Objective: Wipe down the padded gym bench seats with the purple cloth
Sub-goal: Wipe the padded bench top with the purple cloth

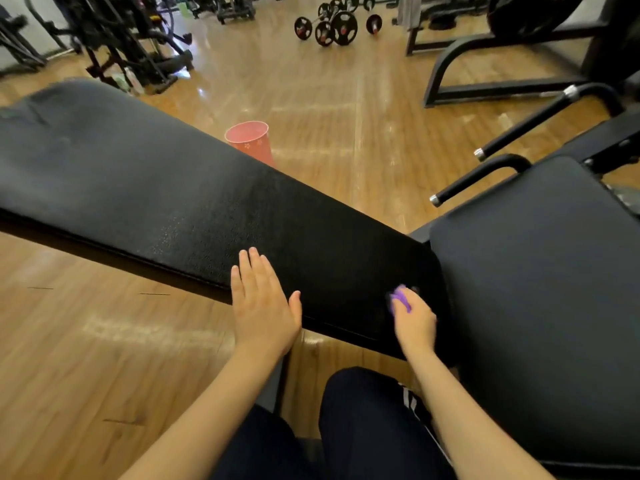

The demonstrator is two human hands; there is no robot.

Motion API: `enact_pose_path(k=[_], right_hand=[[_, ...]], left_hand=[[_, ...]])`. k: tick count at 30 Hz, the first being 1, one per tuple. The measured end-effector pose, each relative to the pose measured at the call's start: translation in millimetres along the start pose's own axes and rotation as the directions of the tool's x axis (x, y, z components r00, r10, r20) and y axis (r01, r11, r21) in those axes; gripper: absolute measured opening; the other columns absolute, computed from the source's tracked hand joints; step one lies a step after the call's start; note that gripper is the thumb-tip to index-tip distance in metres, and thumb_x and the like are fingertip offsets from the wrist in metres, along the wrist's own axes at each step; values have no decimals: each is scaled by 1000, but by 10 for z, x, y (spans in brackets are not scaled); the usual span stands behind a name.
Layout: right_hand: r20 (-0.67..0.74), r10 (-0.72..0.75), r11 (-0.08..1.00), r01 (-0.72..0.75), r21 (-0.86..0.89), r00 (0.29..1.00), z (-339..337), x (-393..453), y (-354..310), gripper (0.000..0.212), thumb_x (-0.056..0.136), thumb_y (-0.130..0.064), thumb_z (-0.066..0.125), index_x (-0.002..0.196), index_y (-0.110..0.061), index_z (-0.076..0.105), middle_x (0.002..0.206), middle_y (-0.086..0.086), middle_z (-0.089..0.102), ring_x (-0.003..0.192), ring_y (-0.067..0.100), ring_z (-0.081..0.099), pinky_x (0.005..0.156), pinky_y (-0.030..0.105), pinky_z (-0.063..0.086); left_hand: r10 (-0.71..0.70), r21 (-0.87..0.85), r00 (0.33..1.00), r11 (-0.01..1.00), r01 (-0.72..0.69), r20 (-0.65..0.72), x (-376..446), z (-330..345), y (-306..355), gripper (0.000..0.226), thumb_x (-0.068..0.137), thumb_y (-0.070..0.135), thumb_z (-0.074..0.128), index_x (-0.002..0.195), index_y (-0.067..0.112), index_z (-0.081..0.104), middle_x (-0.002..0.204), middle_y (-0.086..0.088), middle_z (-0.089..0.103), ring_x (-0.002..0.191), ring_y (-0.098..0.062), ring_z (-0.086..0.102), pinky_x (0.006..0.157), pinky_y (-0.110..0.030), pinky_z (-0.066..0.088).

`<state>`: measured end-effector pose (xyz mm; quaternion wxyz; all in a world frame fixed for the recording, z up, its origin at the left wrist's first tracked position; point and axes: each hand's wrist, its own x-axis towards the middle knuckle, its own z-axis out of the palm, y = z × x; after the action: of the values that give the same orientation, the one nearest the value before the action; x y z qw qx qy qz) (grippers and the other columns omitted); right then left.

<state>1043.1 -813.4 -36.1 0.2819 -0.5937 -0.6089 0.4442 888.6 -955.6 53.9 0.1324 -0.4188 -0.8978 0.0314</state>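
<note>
- On the long black pad (194,188), near its right end, the left hand (263,306) lies flat, fingers straight and together, thumb out, gripping nothing.
- Just right of it, the right hand (414,322) curls around the purple cloth (400,297), bunched and pressed onto the pad's right corner; the hand is blurred.
- Only a small part of the cloth shows past the fingers.
- Beside that corner sits a second pad (540,289), wider and also black, with a narrow gap between the two.
- Behind the long pad a pink bin (251,140) stands on the wooden floor (346,116).
- Barbells (332,24) lie far back on the floor.
- Two black handles (485,174) rise above the second pad.
</note>
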Motion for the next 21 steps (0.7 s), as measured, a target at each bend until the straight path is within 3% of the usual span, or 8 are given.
enact_pose_path(k=[2,4,7,9,12,16,18,21], right_hand=[[121,-249,967,241,79,961,280,-219,-422,22,95,-14,52,109,-4,64,103,10,66,97,18,60,87,22,48],[248,-415,910,401,104,875,511,-441,-819,30,93,-14,55,122,-10,59,113,-4,61,107,4,54,90,6,38],[353,-513,852,514,96,783,579,-475,-916,43,91,-16,57,133,-14,50,130,-4,55,121,5,49,101,17,37],[358,-465,881,461,103,809,413,-355,-720,44,91,-16,57,135,-16,49,130,-3,55,120,6,50,102,25,42],[234,-313,950,298,95,921,229,-222,-498,40,93,-11,56,133,-12,51,124,-4,57,117,6,50,95,14,38],[188,-350,937,342,77,917,470,-345,-746,39,93,-11,54,132,-9,52,127,4,58,117,9,50,99,20,37],[254,-468,884,452,123,846,665,-499,-1058,41,93,-10,55,133,-10,50,125,-3,56,118,4,46,99,15,34],[409,-658,732,663,154,632,1014,-728,-1675,44,93,-11,54,136,-13,46,134,-5,50,124,-3,36,96,-1,21]], left_hand=[[-9,2,1000,1000,9,25,0,-10,-1,84,79,40,68,136,-13,39,144,-32,37,137,-44,32,114,-49,18],[-20,-5,998,1000,20,54,-10,-90,-9,85,83,43,63,140,-12,33,147,-31,32,139,-43,28,114,-48,18],[45,2,996,999,-45,71,-13,-201,-94,79,99,49,32,149,-3,1,158,-22,-1,147,-33,-2,118,-43,-1],[46,10,998,999,-47,53,-5,-272,-254,74,100,48,25,151,2,-2,159,-17,-5,147,-29,-8,117,-41,-5],[-2,-31,999,1000,1,-38,39,-340,-561,73,99,46,31,151,1,7,159,-17,2,148,-31,-2,117,-41,-4],[10,-21,999,1000,-11,-52,100,-399,-745,69,100,41,30,151,-1,10,159,-19,5,147,-32,1,117,-42,-3],[8,-9,999,1000,-8,-39,125,-422,-803,68,101,41,25,151,1,4,160,-17,0,148,-31,-4,117,-42,-4],[-66,38,995,997,69,-68,214,-542,-1076,67,101,41,21,151,3,0,160,-16,-4,147,-30,-8,117,-43,-5]])
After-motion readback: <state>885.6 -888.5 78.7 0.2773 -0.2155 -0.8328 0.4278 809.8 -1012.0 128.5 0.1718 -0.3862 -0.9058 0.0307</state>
